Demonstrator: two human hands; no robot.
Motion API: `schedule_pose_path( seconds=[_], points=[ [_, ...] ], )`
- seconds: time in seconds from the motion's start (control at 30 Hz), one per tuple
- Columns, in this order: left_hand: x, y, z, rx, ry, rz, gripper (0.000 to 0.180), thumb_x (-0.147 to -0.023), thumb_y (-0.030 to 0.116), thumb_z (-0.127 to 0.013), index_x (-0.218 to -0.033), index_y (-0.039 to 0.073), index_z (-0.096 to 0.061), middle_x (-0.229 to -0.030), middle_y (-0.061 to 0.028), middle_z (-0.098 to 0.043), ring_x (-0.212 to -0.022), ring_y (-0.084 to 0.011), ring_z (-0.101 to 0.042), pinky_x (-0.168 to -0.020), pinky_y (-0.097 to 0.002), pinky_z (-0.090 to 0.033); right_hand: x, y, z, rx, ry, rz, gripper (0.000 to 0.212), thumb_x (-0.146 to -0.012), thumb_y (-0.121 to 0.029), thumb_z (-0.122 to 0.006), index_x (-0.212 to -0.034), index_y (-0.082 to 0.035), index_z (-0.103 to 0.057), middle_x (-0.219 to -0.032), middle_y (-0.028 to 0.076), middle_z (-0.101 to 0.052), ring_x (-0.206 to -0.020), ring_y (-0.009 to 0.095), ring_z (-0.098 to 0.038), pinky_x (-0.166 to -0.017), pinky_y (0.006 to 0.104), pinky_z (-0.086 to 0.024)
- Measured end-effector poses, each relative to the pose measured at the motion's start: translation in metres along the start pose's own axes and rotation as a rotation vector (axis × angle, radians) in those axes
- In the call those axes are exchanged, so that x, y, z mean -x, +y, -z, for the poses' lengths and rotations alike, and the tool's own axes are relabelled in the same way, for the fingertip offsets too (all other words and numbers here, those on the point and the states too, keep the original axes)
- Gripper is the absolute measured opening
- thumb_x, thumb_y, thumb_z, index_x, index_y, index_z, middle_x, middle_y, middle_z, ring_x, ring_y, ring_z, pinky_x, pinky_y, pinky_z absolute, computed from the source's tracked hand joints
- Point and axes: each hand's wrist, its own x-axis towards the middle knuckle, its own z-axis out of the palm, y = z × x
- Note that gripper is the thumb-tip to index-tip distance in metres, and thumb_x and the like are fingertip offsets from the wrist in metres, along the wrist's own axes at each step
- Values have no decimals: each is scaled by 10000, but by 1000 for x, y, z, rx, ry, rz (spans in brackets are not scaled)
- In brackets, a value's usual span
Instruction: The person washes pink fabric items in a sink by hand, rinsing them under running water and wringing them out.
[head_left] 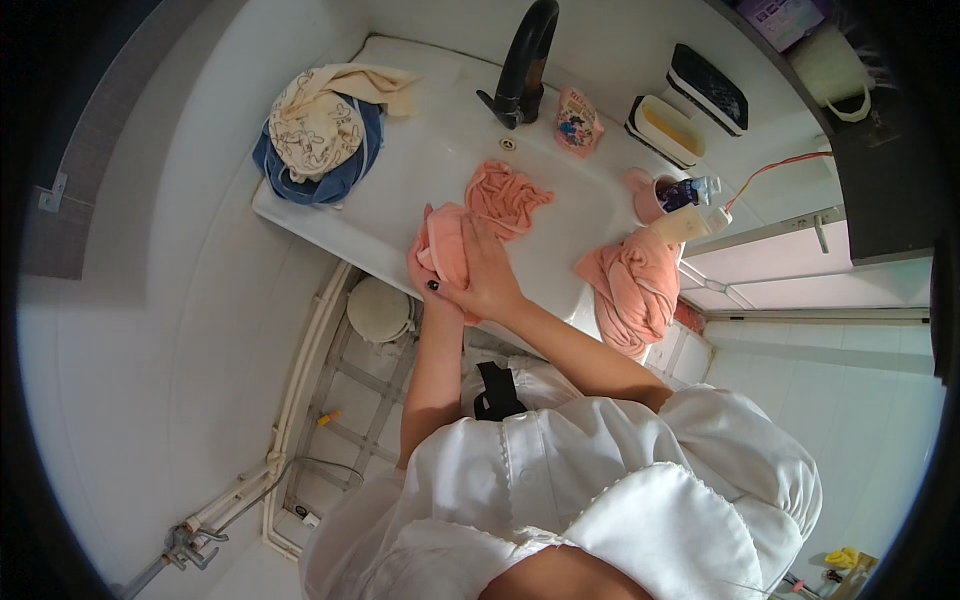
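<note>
A bunched pink cloth point(447, 244) with a pale edge is pressed between my two hands over the near side of the white sink point(400, 165). My left hand point(417, 268) wraps it from the left and below, its fingers partly hidden by the cloth. On its right side my right hand point(488, 272) lies against it, fingers pointing away from me. Just beyond, a second wet-looking pink cloth point(507, 196) lies crumpled in the basin. A third pink cloth point(632, 290) is heaped over the sink's right edge.
A black faucet point(525, 65) rises at the back. Cream printed fabric point(318, 125) sits on blue fabric point(372, 140) at left. A pink pouch point(577, 124), soap dish point(666, 131) and pink cup point(648, 195) with tubes stand right. Below is a round pale lid point(380, 310).
</note>
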Motion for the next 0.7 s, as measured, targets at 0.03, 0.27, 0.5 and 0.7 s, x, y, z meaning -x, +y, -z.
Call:
schedule_pose_path(
  seconds=[0.03, 0.27, 0.5, 0.7],
  points=[
    [-2, -2, 8, -147, -13, -55, 516, -800, 243, -313, -1292, 85, -304, -1245, -128, -404, -1151, -263, -387, -968, -352, -302, 4, -2, -1, 9, 31, 54, 693, -705, -305, -580, -1195, 109, -318, -1246, 281, -313, -1150, 423, -318, -947, 439, -275],
    [-1, 0, 4, 58, 60, 43, 509, -803, 255, -320, -1274, 63, -336, -1228, -122, -417, -1132, -265, -399, -954, -390, -309, 0, 17, 2, -91, -84, -57, 426, -776, -175, -479, -1123, 67, -425, -1144, 219, -451, -1058, 373, -427, -892, 399, -339],
    [-3, 12, 17, -46, -92, 167, 590, -739, 281, -359, -1291, 77, -308, -1233, -135, -410, -1139, -286, -396, -952, -423, -314, -25, 52, 36, -1173, 57, -775, 276, -892, -257, -358, -1066, -70, -462, -1002, 91, -524, -920, 194, -509, -815, 315, -392],
    [2, 7, 19, -47, -101, 207, 544, -753, 300, -373, -1235, 49, -375, -1215, -140, -433, -1121, -290, -415, -948, -417, -321, -53, 24, 73, -1409, -216, -844, 356, -885, -307, -400, -1154, -74, -419, -1121, 43, -462, -1054, 135, -427, -885, 283, -366]
  ],
)
